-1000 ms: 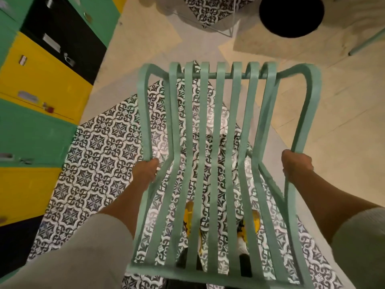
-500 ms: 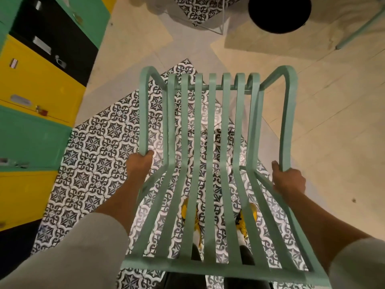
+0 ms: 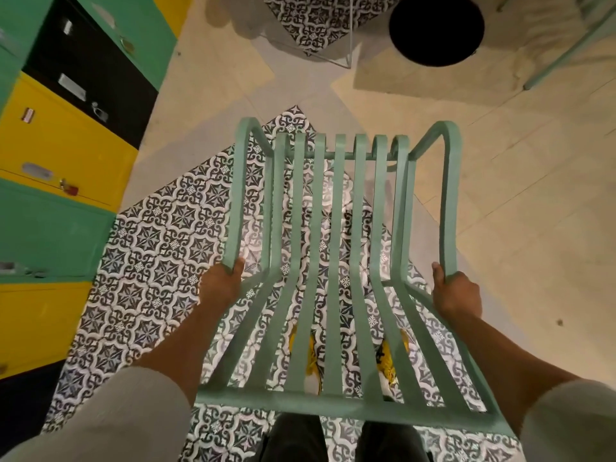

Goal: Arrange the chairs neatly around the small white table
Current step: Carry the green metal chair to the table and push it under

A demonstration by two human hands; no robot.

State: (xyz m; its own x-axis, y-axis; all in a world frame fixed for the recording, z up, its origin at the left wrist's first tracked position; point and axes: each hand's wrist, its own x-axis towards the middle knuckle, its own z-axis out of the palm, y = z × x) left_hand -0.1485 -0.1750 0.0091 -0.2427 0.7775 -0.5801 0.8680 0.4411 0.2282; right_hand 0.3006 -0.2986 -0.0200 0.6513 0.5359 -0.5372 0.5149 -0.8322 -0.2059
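A pale green slatted metal chair [image 3: 340, 261] fills the middle of the view, seen from above and behind, its seat pointing away from me. My left hand [image 3: 221, 285] grips the rear of its left armrest. My right hand [image 3: 456, 291] grips the rear of its right armrest. Both arms reach forward in light grey sleeves. My yellow shoes [image 3: 308, 358] show through the slats. The white table is hard to make out; a thin white frame [image 3: 350, 45] stands at the top centre.
Green, yellow and black lockers [image 3: 60, 155] line the left side. Patterned black-and-white tiles [image 3: 156, 248] lie under the chair, pale floor around them. A round black object [image 3: 436, 28] sits at the top. Another green chair leg [image 3: 563, 55] shows at the top right.
The chair has come nearer and lower, its front edge dropping in the view. Both hands keep their grip on the armrests. The lockers have shifted slightly.
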